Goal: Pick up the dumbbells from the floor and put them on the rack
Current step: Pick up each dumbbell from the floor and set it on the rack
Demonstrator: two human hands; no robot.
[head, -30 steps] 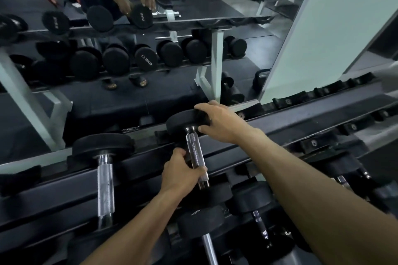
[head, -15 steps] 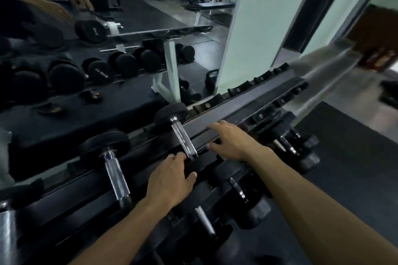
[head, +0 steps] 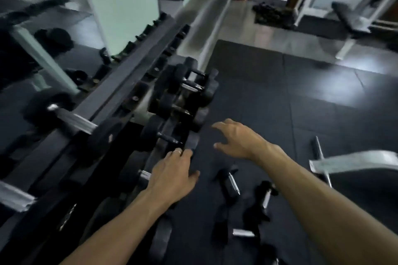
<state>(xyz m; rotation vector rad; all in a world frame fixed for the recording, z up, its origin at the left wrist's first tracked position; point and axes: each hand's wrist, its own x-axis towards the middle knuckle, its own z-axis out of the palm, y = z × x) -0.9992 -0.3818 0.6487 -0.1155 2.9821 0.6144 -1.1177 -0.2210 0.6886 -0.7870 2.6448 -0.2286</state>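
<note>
The black dumbbell rack (head: 120,84) runs along the left, tilted in view. A black dumbbell with a chrome handle (head: 71,119) lies on its top tier. Several more dumbbells (head: 185,86) sit on the lower tiers. On the black floor mat lie three small dumbbells (head: 232,183), (head: 266,197), (head: 242,232). My left hand (head: 174,176) hangs over the rack's lower front edge, fingers relaxed, holding nothing. My right hand (head: 239,137) hovers above the mat with fingers spread, empty.
A mirror (head: 43,34) backs the rack. A grey bench part (head: 353,161) juts in at the right, with a chrome bar (head: 321,157) on the mat beside it. A weight bench (head: 349,19) and a pile of dumbbells (head: 273,13) stand at the far right.
Both hands have let go of the dumbbell on the top tier and come away from it. My view has swung right and down toward the floor mat.
</note>
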